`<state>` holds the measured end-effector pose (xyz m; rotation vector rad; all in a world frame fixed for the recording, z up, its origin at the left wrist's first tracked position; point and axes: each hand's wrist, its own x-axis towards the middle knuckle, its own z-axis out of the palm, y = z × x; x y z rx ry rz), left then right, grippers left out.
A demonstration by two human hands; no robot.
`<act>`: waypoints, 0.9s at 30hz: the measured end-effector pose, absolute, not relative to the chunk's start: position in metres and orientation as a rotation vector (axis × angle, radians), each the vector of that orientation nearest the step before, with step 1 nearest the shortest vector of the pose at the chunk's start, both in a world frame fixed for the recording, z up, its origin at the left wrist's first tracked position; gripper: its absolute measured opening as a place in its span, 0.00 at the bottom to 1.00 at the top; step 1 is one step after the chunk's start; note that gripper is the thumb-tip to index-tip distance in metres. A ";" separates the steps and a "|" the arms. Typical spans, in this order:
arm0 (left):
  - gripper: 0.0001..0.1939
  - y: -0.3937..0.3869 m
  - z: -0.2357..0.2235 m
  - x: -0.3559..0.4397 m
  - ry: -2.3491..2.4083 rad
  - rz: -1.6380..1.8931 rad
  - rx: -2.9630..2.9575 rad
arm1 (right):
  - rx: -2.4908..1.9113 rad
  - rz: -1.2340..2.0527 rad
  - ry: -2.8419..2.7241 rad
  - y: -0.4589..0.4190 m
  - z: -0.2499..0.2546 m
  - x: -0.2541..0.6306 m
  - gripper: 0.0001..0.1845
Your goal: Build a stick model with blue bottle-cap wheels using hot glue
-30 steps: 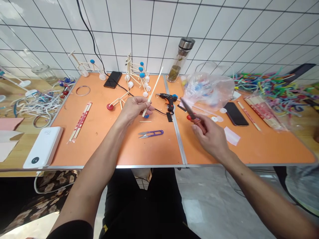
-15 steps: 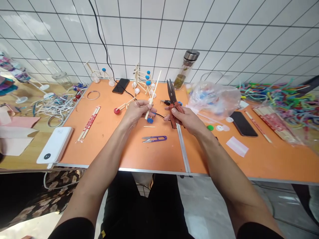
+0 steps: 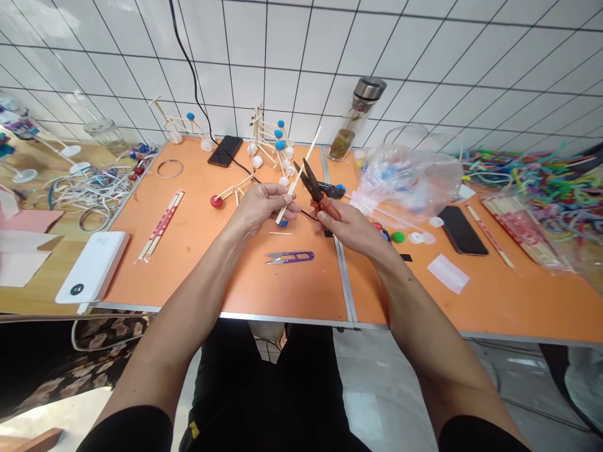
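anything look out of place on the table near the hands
A short loose wooden stick lies alone on the orange table, just above the purple-handled thread snips, away from the stick model it seems to match.

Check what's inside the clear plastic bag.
Blue and white pieces show through the clear plastic bag; the crumpled plastic hides their exact shapes and how many there are.
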<state>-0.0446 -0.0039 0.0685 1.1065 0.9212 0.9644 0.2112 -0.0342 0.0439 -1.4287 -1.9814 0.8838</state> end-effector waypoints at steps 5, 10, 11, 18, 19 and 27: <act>0.06 -0.007 0.068 -0.041 0.912 0.868 1.145 | -1.517 0.850 -2.021 -0.039 0.055 0.208 0.16; 0.05 -0.007 0.065 -0.041 0.905 0.817 1.181 | -1.508 0.802 -2.080 -0.043 0.061 0.204 0.15; 0.05 -0.007 0.065 -0.041 0.910 0.811 1.181 | -1.507 0.793 -2.091 -0.043 0.062 0.204 0.15; 0.04 -0.009 0.069 -0.041 0.929 0.795 1.205 | -1.508 0.754 -2.130 -0.045 0.063 0.203 0.13; 0.04 -0.009 0.069 -0.041 0.933 0.793 1.210 | -1.512 0.744 -2.136 -0.045 0.064 0.203 0.13; 0.05 -0.010 0.068 -0.041 0.944 0.790 1.222 | -1.535 0.668 -2.165 -0.047 0.068 0.203 0.15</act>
